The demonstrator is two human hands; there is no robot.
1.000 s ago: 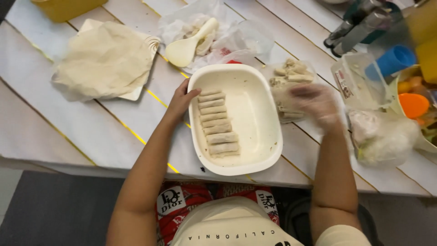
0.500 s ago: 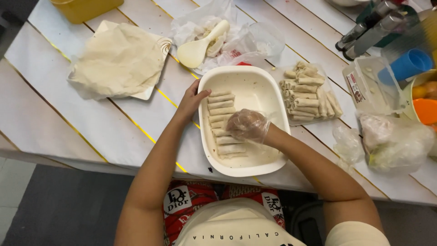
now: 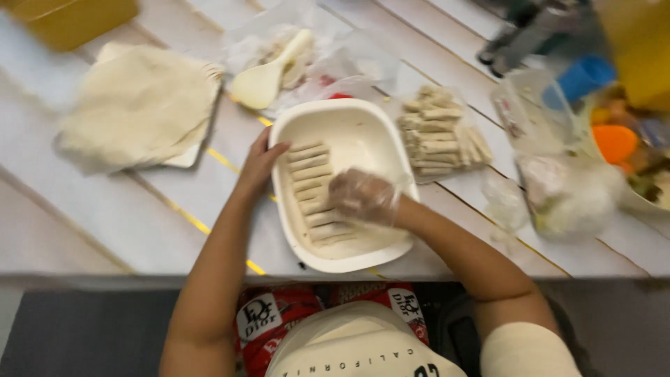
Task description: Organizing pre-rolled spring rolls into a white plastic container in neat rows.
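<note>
A white rounded tray (image 3: 347, 109) lies on the pale plank table near its front edge. A row of thin pastry rolls (image 3: 308, 169) lines the tray's left side. My left hand (image 3: 259, 165) is bare and grips the tray's left rim, fingertips touching the top rolls. My right hand (image 3: 363, 197) wears a clear plastic glove and rests inside the tray, over the lower rolls. It is blurred, so I cannot see whether it holds a roll. A pile of the same rolls (image 3: 441, 137) sits on plastic just right of the tray.
A stack of thin pastry sheets (image 3: 139, 106) lies at the left. A pale plastic spoon (image 3: 268, 75) rests on crumpled plastic behind the tray. A clear plastic bag (image 3: 574, 197), a blue cup (image 3: 587, 75) and an orange lid (image 3: 614, 142) crowd the right side. A yellow container (image 3: 70, 17) stands far left.
My right hand left the pile of rolls at the right and came into the tray, settling over the lower rolls. My left hand stayed on the tray's rim.
</note>
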